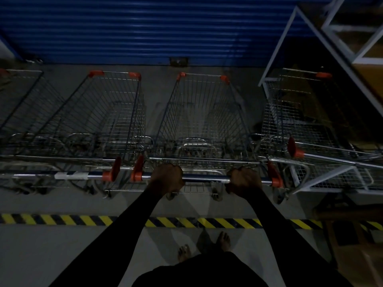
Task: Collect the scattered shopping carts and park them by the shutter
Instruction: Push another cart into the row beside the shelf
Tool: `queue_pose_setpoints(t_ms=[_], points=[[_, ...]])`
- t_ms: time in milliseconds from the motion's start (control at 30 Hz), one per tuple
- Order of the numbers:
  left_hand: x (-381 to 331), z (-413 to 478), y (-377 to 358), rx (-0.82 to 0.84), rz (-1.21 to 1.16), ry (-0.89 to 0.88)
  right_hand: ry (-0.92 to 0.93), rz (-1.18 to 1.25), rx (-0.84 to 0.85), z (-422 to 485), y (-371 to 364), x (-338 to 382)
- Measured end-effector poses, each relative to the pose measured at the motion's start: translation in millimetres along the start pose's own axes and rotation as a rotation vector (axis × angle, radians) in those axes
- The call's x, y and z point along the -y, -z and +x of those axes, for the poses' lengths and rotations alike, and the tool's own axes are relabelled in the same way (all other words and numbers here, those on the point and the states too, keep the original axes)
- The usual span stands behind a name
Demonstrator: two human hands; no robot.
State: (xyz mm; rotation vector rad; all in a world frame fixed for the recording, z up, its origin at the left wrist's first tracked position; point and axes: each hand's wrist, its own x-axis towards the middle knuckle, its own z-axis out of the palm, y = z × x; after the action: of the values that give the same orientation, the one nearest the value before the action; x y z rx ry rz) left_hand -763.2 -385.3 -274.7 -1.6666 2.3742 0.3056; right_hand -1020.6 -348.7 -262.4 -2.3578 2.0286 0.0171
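My left hand (167, 177) and right hand (244, 180) are both curled over the handle bar (204, 178) of the middle cart (202, 112), knuckles up, one toward each orange end cap. That cart sits dead ahead at 12 o'clock, nose toward the blue shutter (145, 27), with a strip of bare floor between them. At 10 o'clock a second cart (107, 112) stands just beside mine, its handle about level with mine. A third cart (22, 104) shows toward 9 o'clock, cut off by the edge. At 2 o'clock a fourth cart (300, 108) sits skewed, its handle angled away, close against a white metal rack (290, 32). The striped floor tape (62, 219) runs across at 6 o'clock, under my forearms.

I'd judge the job mostly done: this cart looks lined up in the row. What's left is letting go and perhaps squaring the 2 o'clock cart. Whether strays remain elsewhere, I can't see.
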Motion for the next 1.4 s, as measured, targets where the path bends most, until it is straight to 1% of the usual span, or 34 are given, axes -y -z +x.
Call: queue_pose_setpoints(t_ms=[67,133,233,333,400,500,600,700,767,833,900,1000,1100,1167,1200,1333,1400], points=[[-0.1,-0.6,1.0,0.007,-0.010,-0.016,-0.039,0.106,0.058,3.0,1.7,-2.1],[-0.3,-1.9,2.2,-0.006,-0.016,-0.033,-0.055,0.050,0.074,-1.2,1.4,0.4],[0.0,-4.2,4.0,-0.017,-0.011,-0.064,0.047,-0.006,0.019,-9.7,-13.7,-5.8],[-1.0,-8.7,5.4,-0.063,0.005,-0.084,0.036,0.015,0.076,-9.4,-9.9,-9.8],[-2.8,-10.8,6.1,-0.094,-0.043,-0.076,0.040,0.059,0.116,-8.9,-5.2,-8.0],[-9.7,-11.0,11.6,-0.163,-0.176,-0.028,0.035,0.146,0.102,-8.4,-0.5,-4.9],[-25.6,-6.9,21.8,-0.221,-0.166,-0.044,0.022,0.235,0.032,-10.4,5.6,-1.7],[-50.2,0.3,32.8,-0.257,-0.179,-0.083,0.026,0.368,-0.113,-16.8,13.9,-6.5],[-71.7,6.1,39.5,-0.313,-0.164,-0.135,0.019,0.361,-0.203,-22.9,20.5,-14.6],[-96.5,15.8,43.2,-0.344,-0.166,-0.182,-0.015,0.304,-0.245,-30.5,27.2,-28.0],[-123.6,26.6,47.1,-0.339,-0.159,-0.227,-0.045,0.285,-0.267,-38.3,31.1,-47.4],[-165.9,41.3,58.2,-0.297,-0.171,-0.300,-0.075,0.319,-0.274,-46.5,26.5,-89.9],[-222.7,55.0,64.4,-0.360,-0.161,-0.374,-0.147,0.258,-0.267,-57.3,17.5,-148.9],[-262.8,67.1,64.8,-0.439,-0.184,-0.397,-0.189,0.265,-0.272,-66.9,14.9,-189.2],[-283.2,74.3,64.7,-0.453,-0.186,-0.402,-0.202,0.269,-0.265,-72.1,15.5,-210.1],[-363.3,107.5,65.7,-0.392,-0.202,-0.421,-0.255,0.268,-0.221,-89.2,18.0,-302.3],[-400.1,124.8,67.4,-0.310,-0.192,-0.409,-0.253,0.238,-0.217,-96.6,19.2,-348.9]])
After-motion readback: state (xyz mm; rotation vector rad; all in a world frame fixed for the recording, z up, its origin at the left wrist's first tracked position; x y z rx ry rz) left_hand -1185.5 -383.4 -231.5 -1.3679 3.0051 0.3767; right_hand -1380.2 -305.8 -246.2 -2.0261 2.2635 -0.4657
